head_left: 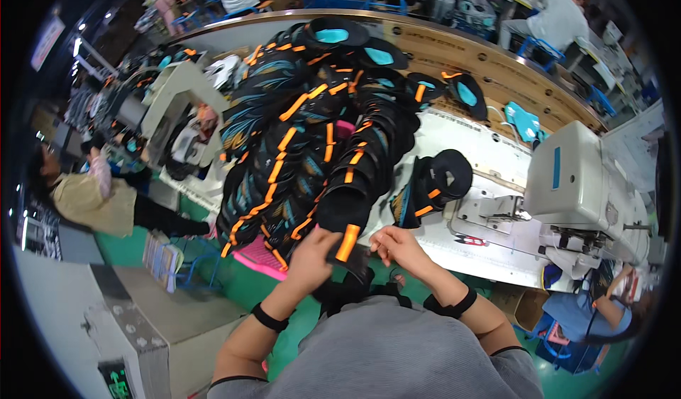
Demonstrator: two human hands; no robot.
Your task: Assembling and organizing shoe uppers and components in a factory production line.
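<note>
one black shoe upper between the hands, at the near end of a heaped pile

to judge from the posture, now at the step of handling one single piece, close before the body. held there, just past the near end of the pile of uppers (312,133): a black upper (358,265), with an orange strip (347,243) turned upward. cannot tell if touching the pile or a little apart from it.

at the left edge of this upper, the left hand (312,258), closed and, as far as visible, grasping the black material. on the other side, just beside the upper, the right hand (401,248), with fingers curled inward and tips near together. cannot tell if pinching a thread, an edge, or nothing at all.

for the next move, by judgement, most needed: a firm hold on the left, and on the right a precise touch of the fingertips near the orange strip. important also: not to pull against the pile, because of so many uppers leaning one on another, partly above a pink basket (264,257).

farther right, on the white counter (440,126), a small group of loose uppers (433,186), standing apart from the big pile. beyond these, near a pale sewing machine (567,179), red-handled snips (470,241), lying flat, out of both hands.
</note>
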